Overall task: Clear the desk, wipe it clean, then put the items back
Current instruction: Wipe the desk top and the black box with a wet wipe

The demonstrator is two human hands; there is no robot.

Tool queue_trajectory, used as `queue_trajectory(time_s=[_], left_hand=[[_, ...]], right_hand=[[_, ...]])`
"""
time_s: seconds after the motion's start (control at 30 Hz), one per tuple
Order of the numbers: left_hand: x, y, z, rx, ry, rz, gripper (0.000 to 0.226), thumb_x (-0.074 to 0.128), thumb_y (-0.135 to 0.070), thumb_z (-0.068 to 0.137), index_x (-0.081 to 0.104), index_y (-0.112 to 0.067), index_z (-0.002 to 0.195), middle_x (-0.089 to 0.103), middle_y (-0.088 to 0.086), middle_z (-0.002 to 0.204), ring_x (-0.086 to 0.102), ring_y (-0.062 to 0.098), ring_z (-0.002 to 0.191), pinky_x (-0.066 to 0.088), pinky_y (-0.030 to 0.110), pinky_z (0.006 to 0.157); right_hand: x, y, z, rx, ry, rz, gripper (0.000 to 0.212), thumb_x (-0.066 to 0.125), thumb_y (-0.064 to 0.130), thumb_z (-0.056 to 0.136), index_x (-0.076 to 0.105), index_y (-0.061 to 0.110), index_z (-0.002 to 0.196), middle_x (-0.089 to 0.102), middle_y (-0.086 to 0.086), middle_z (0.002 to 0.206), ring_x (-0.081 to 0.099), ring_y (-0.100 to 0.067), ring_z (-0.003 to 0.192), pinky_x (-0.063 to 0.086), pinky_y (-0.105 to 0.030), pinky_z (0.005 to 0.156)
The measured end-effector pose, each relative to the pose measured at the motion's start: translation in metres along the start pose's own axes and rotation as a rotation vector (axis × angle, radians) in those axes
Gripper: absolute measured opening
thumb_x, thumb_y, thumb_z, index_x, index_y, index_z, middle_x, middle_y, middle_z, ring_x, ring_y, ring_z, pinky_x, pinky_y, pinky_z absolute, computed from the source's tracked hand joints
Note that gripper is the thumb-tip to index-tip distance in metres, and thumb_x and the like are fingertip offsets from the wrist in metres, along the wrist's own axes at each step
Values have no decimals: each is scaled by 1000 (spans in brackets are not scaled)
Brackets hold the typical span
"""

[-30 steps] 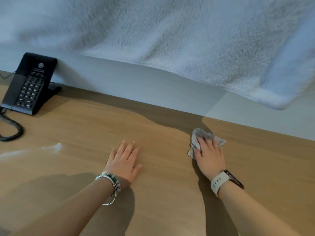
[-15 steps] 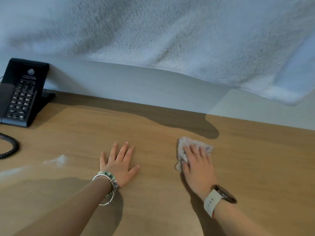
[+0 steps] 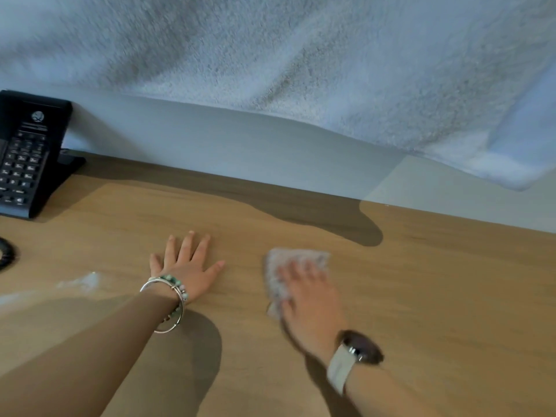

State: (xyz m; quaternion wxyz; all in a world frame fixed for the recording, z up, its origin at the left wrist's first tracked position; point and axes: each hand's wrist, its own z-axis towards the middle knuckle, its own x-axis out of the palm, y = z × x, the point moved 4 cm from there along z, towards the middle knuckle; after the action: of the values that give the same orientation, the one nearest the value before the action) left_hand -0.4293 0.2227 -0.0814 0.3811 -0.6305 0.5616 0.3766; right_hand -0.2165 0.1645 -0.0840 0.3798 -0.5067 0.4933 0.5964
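A wooden desk (image 3: pixel 436 281) fills the lower part of the head view. My right hand (image 3: pixel 310 299), blurred by motion and wearing a white-strapped watch, presses flat on a small grey cloth (image 3: pixel 278 266) that lies on the desk surface. My left hand (image 3: pixel 188 266) rests palm down on the desk to the left of the cloth, fingers spread, holding nothing, with bracelets at the wrist. A black desk phone (image 3: pixel 27 158) stands at the far left against the wall.
A coiled phone cord (image 3: pixel 6 254) lies at the left edge. A whitish smear (image 3: pixel 81 282) marks the desk left of my left arm. A large white fluffy fabric (image 3: pixel 301 61) hangs across the top of the view above the wall (image 3: pixel 225 145).
My right hand has slid the cloth leftward and toward me across the desk. My left hand stays flat in place. The view has shifted slightly right.
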Motion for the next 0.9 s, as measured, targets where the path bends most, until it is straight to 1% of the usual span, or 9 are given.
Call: queue_trajectory(time_s=[0.07, 0.13, 0.2, 0.3, 0.37, 0.5, 0.6, 0.8, 0.9], left_hand=[[4, -1, 2, -10, 11, 9, 67, 19, -64, 91, -10, -40, 146, -20, -9, 155, -18, 25, 143, 0, 53, 114], [6, 0, 3, 11, 21, 27, 67, 21, -65, 91, -12, -43, 145, -21, -9, 155, -19, 26, 143, 0, 54, 114], [6, 3, 5, 27, 51, 33, 67, 23, -66, 90, -14, -45, 143, -23, -10, 154, -20, 26, 142, -1, 53, 114], [7, 4, 8, 7, 54, 34, 67, 23, -66, 90, -13, -47, 142, -22, -11, 154, -19, 26, 143, 0, 52, 114], [9, 4, 8, 1, 31, 31, 67, 24, -66, 89, -12, -48, 142, -20, -12, 154, -17, 25, 143, 2, 52, 114], [9, 5, 7, 12, 19, 14, 67, 25, -66, 89, -11, -48, 142, -19, -12, 155, -16, 25, 143, 4, 51, 114], [8, 6, 5, 35, 2, 11, 67, 27, -65, 90, -11, -48, 142, -20, -12, 154, -18, 24, 143, 4, 48, 115], [5, 6, 6, 44, 8, -4, 69, 33, -61, 90, -11, -48, 142, -21, -11, 154, -20, 23, 142, 2, 48, 115], [3, 6, 5, 44, 16, -25, 70, 35, -59, 91, -11, -49, 142, -22, -12, 154, -21, 23, 142, 0, 49, 115]], right_hand=[[1, 21, -5, -207, 79, 74, 52, 31, 34, 89, 38, 26, 139, 38, 5, 148, 31, -20, 138, 14, -46, 117], [-10, -16, 12, -174, -21, 24, 47, 36, 34, 85, 51, 24, 128, 59, -1, 128, 57, -27, 117, 39, -40, 105], [-23, -80, 35, 75, -94, 8, 46, 32, 36, 90, 53, 24, 129, 58, -7, 128, 58, -31, 112, 39, -36, 96], [-34, -155, 55, 578, 6, 104, 47, 27, 41, 99, 26, 33, 145, 22, 1, 156, 17, -25, 143, 14, -41, 115], [-37, -153, 70, 702, -6, 83, 49, 29, 40, 98, 22, 31, 146, 16, 0, 157, 11, -25, 144, 8, -43, 115], [-19, -54, 95, 203, -66, 16, 47, 28, 37, 94, 31, 32, 140, 36, -3, 145, 37, -28, 130, 26, -40, 106], [-4, -2, 89, -71, 54, 61, 48, 33, 38, 97, 28, 35, 144, 25, 7, 154, 22, -23, 140, 14, -38, 113], [-22, -114, 124, 394, -10, 47, 43, 28, 42, 97, 30, 36, 140, 27, 6, 150, 20, -22, 139, 16, -42, 112], [-18, -95, 127, 415, -34, 4, 46, 32, 41, 97, 28, 33, 141, 24, 2, 150, 17, -24, 139, 13, -43, 114]])
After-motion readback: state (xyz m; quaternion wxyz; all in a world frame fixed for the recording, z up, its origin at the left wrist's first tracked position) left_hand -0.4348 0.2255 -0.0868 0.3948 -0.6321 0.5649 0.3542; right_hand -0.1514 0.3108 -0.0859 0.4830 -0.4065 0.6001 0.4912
